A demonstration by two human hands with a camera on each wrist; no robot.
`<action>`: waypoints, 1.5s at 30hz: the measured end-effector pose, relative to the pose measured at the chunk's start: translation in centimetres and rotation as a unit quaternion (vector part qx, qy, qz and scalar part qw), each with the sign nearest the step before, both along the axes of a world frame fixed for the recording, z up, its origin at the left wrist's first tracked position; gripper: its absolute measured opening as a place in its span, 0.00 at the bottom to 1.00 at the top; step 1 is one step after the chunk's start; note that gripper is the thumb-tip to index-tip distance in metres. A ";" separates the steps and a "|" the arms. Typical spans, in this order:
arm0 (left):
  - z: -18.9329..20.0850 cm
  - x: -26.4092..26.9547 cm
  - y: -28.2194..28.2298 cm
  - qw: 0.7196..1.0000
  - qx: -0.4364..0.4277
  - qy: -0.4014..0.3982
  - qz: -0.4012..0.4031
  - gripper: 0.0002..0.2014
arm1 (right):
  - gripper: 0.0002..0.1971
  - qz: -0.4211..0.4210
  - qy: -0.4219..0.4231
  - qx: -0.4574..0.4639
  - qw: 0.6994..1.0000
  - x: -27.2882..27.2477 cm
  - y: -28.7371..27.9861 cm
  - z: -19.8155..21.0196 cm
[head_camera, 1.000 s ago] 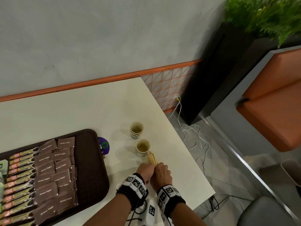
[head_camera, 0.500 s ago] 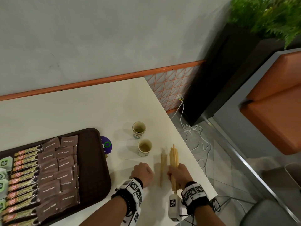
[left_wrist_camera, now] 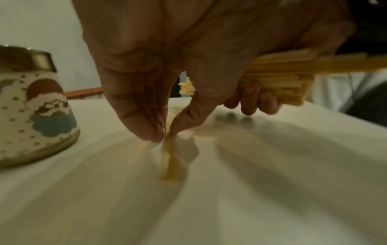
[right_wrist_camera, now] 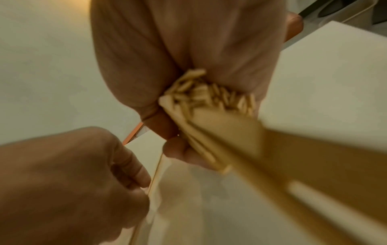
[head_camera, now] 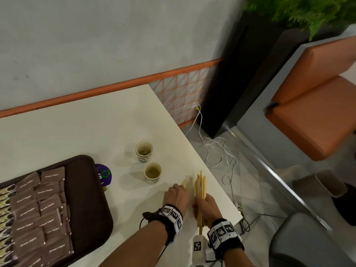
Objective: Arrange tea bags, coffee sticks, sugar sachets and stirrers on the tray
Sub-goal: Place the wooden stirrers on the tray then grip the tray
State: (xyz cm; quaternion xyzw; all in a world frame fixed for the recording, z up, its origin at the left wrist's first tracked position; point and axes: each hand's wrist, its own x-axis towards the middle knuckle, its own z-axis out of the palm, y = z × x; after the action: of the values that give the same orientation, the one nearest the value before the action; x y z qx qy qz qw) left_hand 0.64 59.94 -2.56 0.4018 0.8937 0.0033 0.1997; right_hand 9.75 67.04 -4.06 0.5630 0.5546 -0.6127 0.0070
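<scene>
My right hand (head_camera: pixel 203 204) grips a bundle of wooden stirrers (head_camera: pixel 200 186) near the table's right edge; the same bundle (right_wrist_camera: pixel 211 106) fills the right wrist view. My left hand (head_camera: pixel 176 193) is just left of it, thumb and fingers pinching a few loose stirrers (left_wrist_camera: pixel 170 154) lying on the white table (head_camera: pixel 77 135). The brown tray (head_camera: pixel 86 199) sits at the left, holding rows of brown sugar sachets (head_camera: pixel 38 209) and coffee sticks (head_camera: pixel 4 209) at its far left.
Two small paper cups (head_camera: pixel 144 151) (head_camera: pixel 152 172) stand on the table just beyond my hands. A purple round object (head_camera: pixel 104 175) lies beside the tray's right rim. The table's right edge drops to a floor with white cables (head_camera: pixel 217 151).
My hands, together on the stirrers a second ago, have parted. The right hand took up most of the bundle and lifted it. The left hand has moved back onto the few left lying.
</scene>
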 end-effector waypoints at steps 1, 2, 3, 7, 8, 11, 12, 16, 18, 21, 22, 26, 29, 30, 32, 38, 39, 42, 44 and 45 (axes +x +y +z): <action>-0.7 -0.1 -0.2 1.000 0.000 -0.002 -0.012 0.17 | 0.06 -0.008 -0.001 -0.001 1.000 0.1 0.0 -0.1; -2.4 -0.4 -0.2 1.000 0.015 -0.011 -0.021 0.20 | 0.06 -0.016 -0.002 -0.002 1.000 0.1 0.0 -0.1; -3.3 -0.6 -0.4 0.999 0.031 0.001 -0.029 0.23 | 0.06 -0.024 -0.002 -0.007 1.000 0.0 -0.1 -0.1; -1.0 -1.2 -1.6 0.998 -0.061 -0.001 -0.024 0.22 | 0.07 -0.070 0.027 -0.046 0.996 -0.6 -0.6 -0.4; -1.6 -1.5 -1.9 0.998 -0.064 0.010 -0.028 0.21 | 0.07 -0.079 0.033 -0.056 0.995 -0.8 -0.7 -0.5; -1.9 -2.5 -2.9 0.999 -0.031 -0.016 -0.024 0.19 | 0.09 -0.079 0.045 -0.073 0.993 -1.1 -1.3 -0.5; -1.7 -2.9 -3.3 0.999 -0.012 -0.049 -0.004 0.18 | 0.09 -0.074 0.051 -0.078 0.993 -1.2 -1.5 -0.5; -1.0 -4.2 -4.3 0.969 0.098 -0.216 0.066 0.14 | 0.08 -0.042 0.098 -0.079 0.991 -1.8 -2.6 -0.1; -0.4 -4.3 -4.5 0.945 0.155 -0.276 0.078 0.15 | 0.12 -0.039 0.113 -0.091 0.989 -2.3 -3.1 0.2; 0.6 -4.1 -4.8 0.921 0.194 -0.325 0.097 0.17 | 0.17 -0.041 0.115 -0.107 0.987 -2.8 -3.4 0.6; 0.9 -4.1 -4.8 0.918 0.195 -0.330 0.099 0.18 | 0.17 -0.038 0.115 -0.107 0.987 -2.8 -3.4 0.7; 1.9 -4.1 -5.1 0.903 0.211 -0.353 0.124 0.23 | 0.16 -0.024 0.132 -0.088 0.987 -3.2 -3.3 1.4; 2.4 -4.6 -6.0 0.888 0.246 -0.355 0.157 0.20 | 0.18 -0.030 0.135 -0.075 0.987 -3.8 -3.0 1.6; 2.4 -4.9 -6.5 0.882 0.255 -0.358 0.172 0.17 | 0.18 -0.035 0.141 -0.079 0.986 -4.0 -2.8 1.6; 2.3 -5.5 -7.7 0.859 0.276 -0.374 0.213 0.12 | 0.17 -0.054 0.167 -0.106 0.979 -4.4 -2.5 1.9; 2.7 -5.9 -11.6 0.758 0.267 -0.503 0.319 0.13 | 0.06 -0.099 0.285 -0.205 0.931 -6.7 -3.2 4.9; 2.7 -5.7 -11.9 0.737 0.256 -0.530 0.332 0.16 | 0.05 -0.098 0.310 -0.212 0.922 -7.1 -3.6 5.6; 3.1 -5.2 -12.3 0.601 0.254 -0.641 0.405 0.24 | 0.08 -0.057 0.347 -0.147 0.925 -8.1 -5.2 7.7; 3.8 -5.2 -12.7 0.484 0.268 -0.717 0.424 0.30 | 0.11 0.005 0.353 -0.053 0.934 -8.7 -6.8 9.9; 4.3 -5.3 -12.9 0.445 0.268 -0.745 0.419 0.34 | 0.13 0.039 0.354 -0.009 0.934 -8.9 -7.8 11.0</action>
State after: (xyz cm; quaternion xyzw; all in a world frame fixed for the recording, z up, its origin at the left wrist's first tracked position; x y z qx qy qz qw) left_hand -4.65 47.00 1.71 -0.1450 0.4165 0.6241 0.6450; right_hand 0.86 59.28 6.96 0.2873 0.5373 -0.7764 -0.1610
